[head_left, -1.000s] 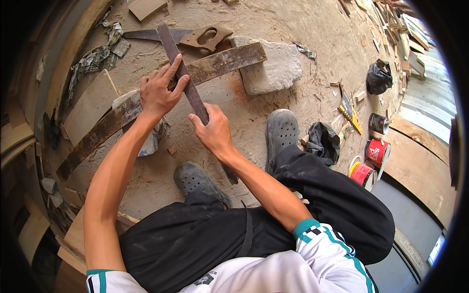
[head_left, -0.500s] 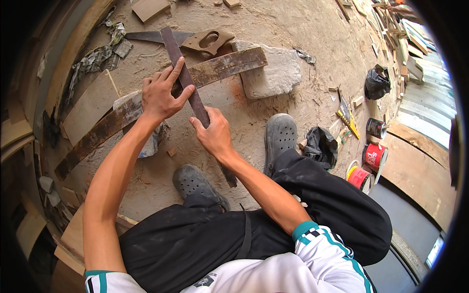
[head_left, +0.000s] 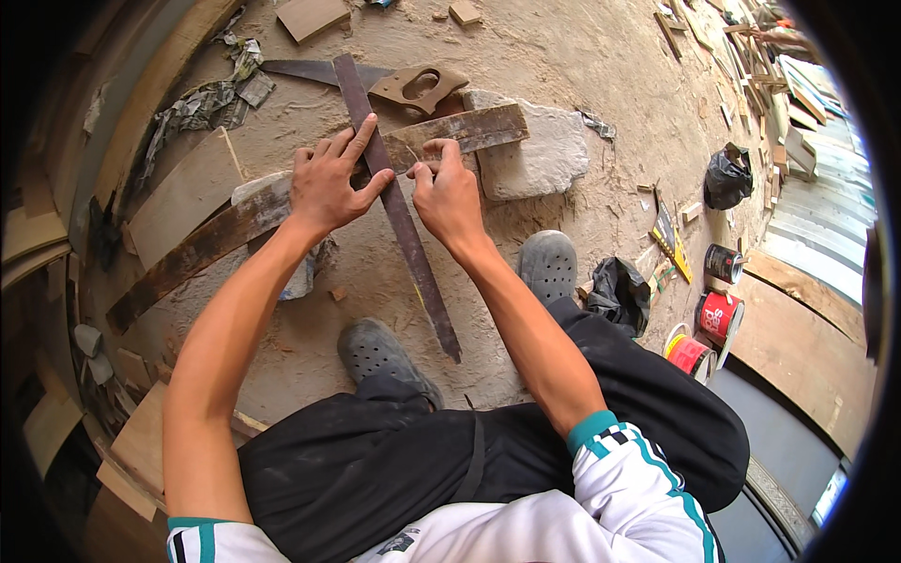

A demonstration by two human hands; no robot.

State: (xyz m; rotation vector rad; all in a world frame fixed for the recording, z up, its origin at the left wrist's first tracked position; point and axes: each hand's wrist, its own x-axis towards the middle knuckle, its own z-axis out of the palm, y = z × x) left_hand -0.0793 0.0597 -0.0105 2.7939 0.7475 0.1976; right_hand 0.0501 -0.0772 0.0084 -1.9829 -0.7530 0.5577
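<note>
A narrow dark brown wooden strip [head_left: 411, 246] lies slantwise across a longer weathered board [head_left: 246, 220]. My left hand [head_left: 326, 188] holds the strip down, its index fingertip and thumb on the strip and the other fingers spread beside it. Just right of the strip, over the board, my right hand [head_left: 449, 199] is closed in a pinch. Something thin shows at its fingertips, too small to name. The board's right end rests on a whitish block [head_left: 535, 155]. Beyond the board lies a handsaw [head_left: 419, 90], its blade partly under the strip.
Crumpled paper [head_left: 202, 105] and a thin panel [head_left: 186, 192] lie at the left. To the right are black plastic bags [head_left: 619, 291], a yellow-and-black packet [head_left: 670, 239] and paint tins [head_left: 719, 315]. Offcuts [head_left: 313, 17] lie at the back. My grey clogs [head_left: 380, 355] stand near the strip's near end.
My right hand has let go of the strip and moved up and to the right, its fingers now pinched. My left hand stays on the strip. The whole view has shifted slightly.
</note>
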